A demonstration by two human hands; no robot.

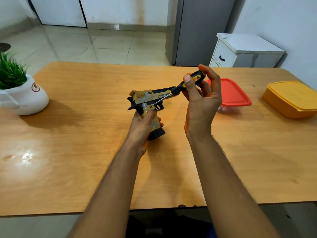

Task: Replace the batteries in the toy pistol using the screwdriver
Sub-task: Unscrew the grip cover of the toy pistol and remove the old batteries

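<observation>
A yellow, grey and black toy pistol [147,98] is held above the middle of the wooden table [85,134], barrel pointing right. My left hand [142,127] grips its handle from below. My right hand [200,100] pinches the black and yellow handle of a screwdriver [187,83] between thumb and fingers. The thin metal shaft slants down to the left, and its tip sits on a screw on the pistol's side just above the grip. No batteries are visible.
A red-lidded container [235,93] stands just right of my right hand, and a yellow lidded box [291,98] sits at the table's right edge. A white pot with a green plant [22,93] is at the left. A white drawer cabinet [243,50] stands beyond the table.
</observation>
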